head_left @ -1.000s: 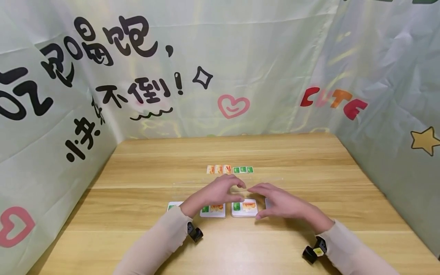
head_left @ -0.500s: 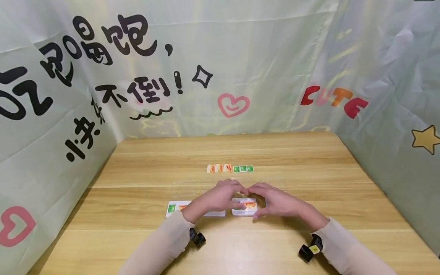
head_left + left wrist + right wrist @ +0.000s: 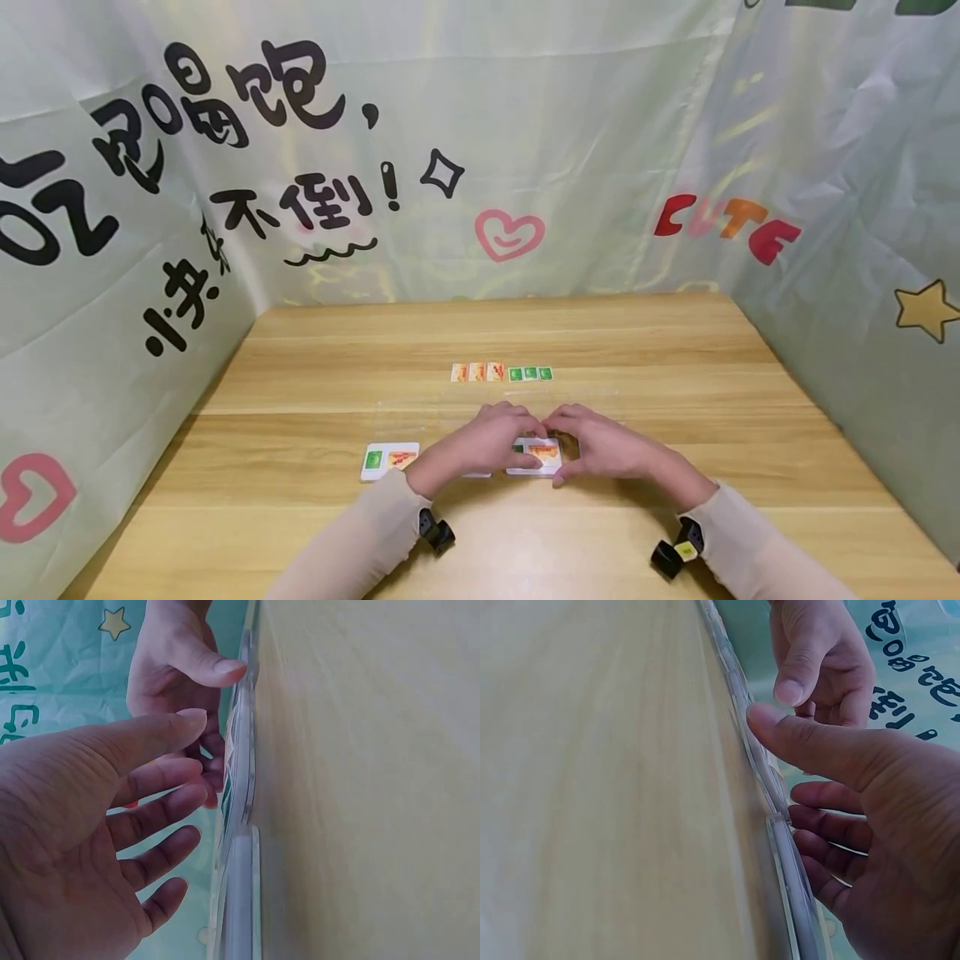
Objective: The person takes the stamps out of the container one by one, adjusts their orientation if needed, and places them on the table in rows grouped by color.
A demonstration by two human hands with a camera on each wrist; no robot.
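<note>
A flat white case with a green and an orange picture piece on it lies on the table between both hands. My left hand is over its left side, thumb extended across the pictures and fingertips beyond the far edge. From the right comes my right hand, thumb at the near right corner and fingers by the far side. In the left wrist view, the left fingers are spread loosely beside the case edge. To the left lies a similar case, and another is mostly hidden under the left forearm.
Clear plastic lids extend behind the cases. Farther back lie a short row of small orange cards and small green cards. Printed cloth walls in the wooden table at the back and sides.
The left hand has moved slightly right over the case, and the right hand slightly left, so their fingertips are closer together. The cards at the back have not moved.
</note>
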